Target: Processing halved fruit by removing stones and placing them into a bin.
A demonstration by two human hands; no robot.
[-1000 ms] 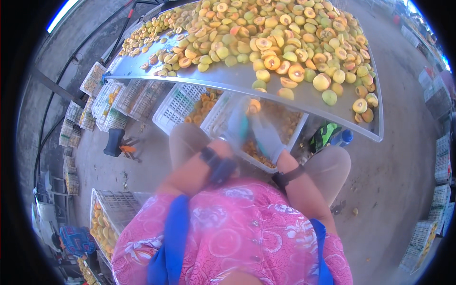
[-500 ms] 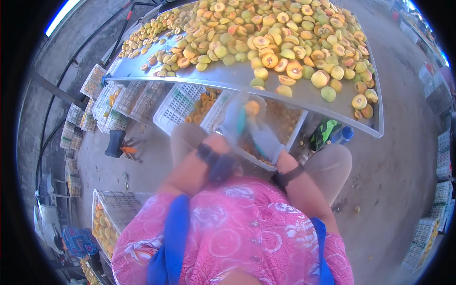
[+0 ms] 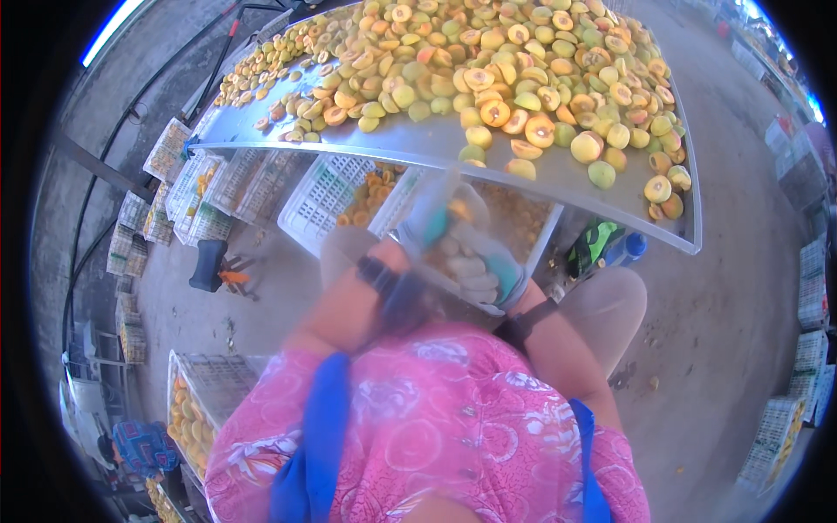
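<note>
Both my hands wear pale gloves with teal patches and meet over a white crate (image 3: 542, 246) under the table's front edge. My left hand (image 3: 425, 218) is smeared by motion; a yellow-orange peach half (image 3: 460, 210) shows against its fingers and seems gripped there. My right hand (image 3: 482, 267) lies just below and nearer to me, knuckles up. Its fingers are curled closed, and whatever they hold is hidden. Blurred peach pieces (image 3: 514, 209) lie in the crate. Above my hands, a heap of halved peaches (image 3: 488, 65) covers much of the metal table (image 3: 384, 139).
A second white crate (image 3: 321, 196) with peach pieces stands to the left. Several stacked crates (image 3: 193, 196) line the left side, near a small dark stool (image 3: 207, 266). A green-black bag (image 3: 595, 247) and blue bottle (image 3: 629, 248) sit by my right knee.
My right hand has turned from stretched-out fingers to curled ones, knuckles up, and drawn slightly nearer to me. The peach half remains by my left hand, now partly covered.
</note>
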